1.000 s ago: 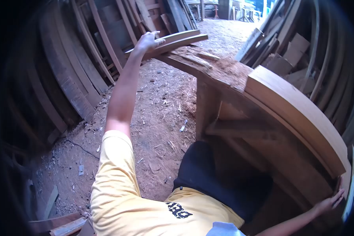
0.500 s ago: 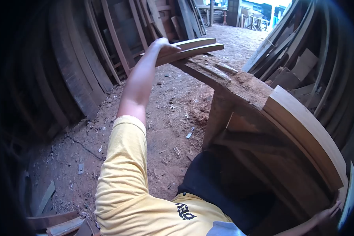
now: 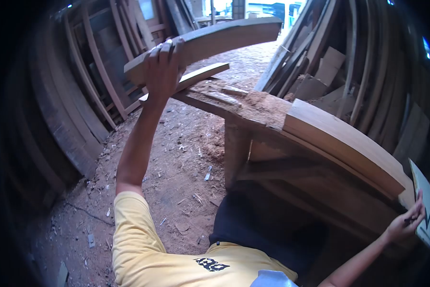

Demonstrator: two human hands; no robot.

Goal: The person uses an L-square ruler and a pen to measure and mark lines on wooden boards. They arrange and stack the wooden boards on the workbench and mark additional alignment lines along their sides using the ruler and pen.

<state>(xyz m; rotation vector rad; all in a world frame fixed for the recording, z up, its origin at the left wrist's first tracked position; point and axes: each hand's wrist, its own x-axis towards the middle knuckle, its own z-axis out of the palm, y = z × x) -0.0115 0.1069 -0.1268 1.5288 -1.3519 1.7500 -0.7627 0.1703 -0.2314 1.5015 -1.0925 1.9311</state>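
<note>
My left hand is wrapped round a curved wooden board, raised above the far end of the workbench. Below it, a second curved piece lies across that end. Another thick curved board rests along the bench's right part. At the far right, my right hand has its fingers closed on a small dark thing that I cannot make out, beside a pale panel with dark marks.
Wood shavings cover part of the bench top. Long boards lean along the left side, and stacked planks and offcuts stand at the right. Debris and a dark cord lie on the ground.
My left hand has taken hold of the upper curved board and lifted it off the lower one. My right hand has risen from the bench's near end towards the pale panel. The view has shifted.
</note>
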